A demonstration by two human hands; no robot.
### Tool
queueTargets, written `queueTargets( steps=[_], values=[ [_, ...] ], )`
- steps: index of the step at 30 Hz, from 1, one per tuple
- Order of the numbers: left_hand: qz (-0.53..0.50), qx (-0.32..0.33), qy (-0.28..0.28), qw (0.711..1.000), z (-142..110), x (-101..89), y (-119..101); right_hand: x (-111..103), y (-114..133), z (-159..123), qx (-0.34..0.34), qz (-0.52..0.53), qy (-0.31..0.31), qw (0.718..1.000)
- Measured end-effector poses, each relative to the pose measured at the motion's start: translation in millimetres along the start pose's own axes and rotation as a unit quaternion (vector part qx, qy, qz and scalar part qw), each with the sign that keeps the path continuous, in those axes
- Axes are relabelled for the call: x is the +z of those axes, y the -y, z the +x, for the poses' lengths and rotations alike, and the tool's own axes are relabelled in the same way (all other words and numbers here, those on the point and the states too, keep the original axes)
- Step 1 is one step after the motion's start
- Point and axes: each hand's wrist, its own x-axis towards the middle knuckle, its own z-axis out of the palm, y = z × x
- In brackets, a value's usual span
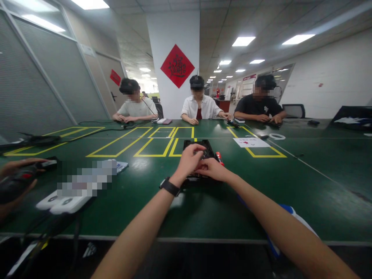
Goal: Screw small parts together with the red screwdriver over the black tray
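A black tray-like case [200,146] lies on the green table [221,201] straight ahead of me. My left hand [188,159], a black watch on its wrist, rests on the case's near left part with fingers curled down onto it. My right hand [210,169] lies at the case's near edge, fingers bent inward against it. A red-tipped tool [219,158] pokes out just right of my right hand. What my fingers hold, if anything, is hidden.
Yellow tape rectangles [154,147] mark the table. A white sheet [251,142] and a tape ring [277,136] lie far right. Three people sit across the table. At the left, another person's hand [17,182] holds a dark device beside white gadgets [62,202].
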Motion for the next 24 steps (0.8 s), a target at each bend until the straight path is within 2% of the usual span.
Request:
queueTargets(
  steps=[1, 3, 5, 7, 11, 14, 24],
  values=[
    [0.053, -0.056, -0.036, 0.996, 9, -7.2, 25, 0, -2, 0, -0.007, 0.024, 0.015, 1.0],
    [0.137, -0.16, -0.073, 0.975, 21, -16.3, 74, 1, -5, -1, -0.013, 0.06, 0.038, 0.997],
    [0.154, -0.224, -0.06, 0.96, 24, -16.1, 112, 2, -5, -1, -0.012, 0.063, 0.048, 0.997],
    [0.118, -0.255, -0.019, 0.96, 24, -8.7, 134, 3, -2, -1, -0.018, 0.042, 0.055, 0.997],
    [0.092, -0.227, -0.023, 0.969, 23, 7.3, 144, 1, 6, -1, -0.054, -0.034, 0.063, 0.996],
    [0.084, -0.218, -0.035, 0.972, 24, 10.4, 145, -1, 8, -1, -0.059, -0.066, 0.065, 0.994],
    [0.065, -0.186, -0.02, 0.98, 27, 9.7, 162, -1, -2, 1, -0.078, -0.046, 0.08, 0.993]
  ],
)
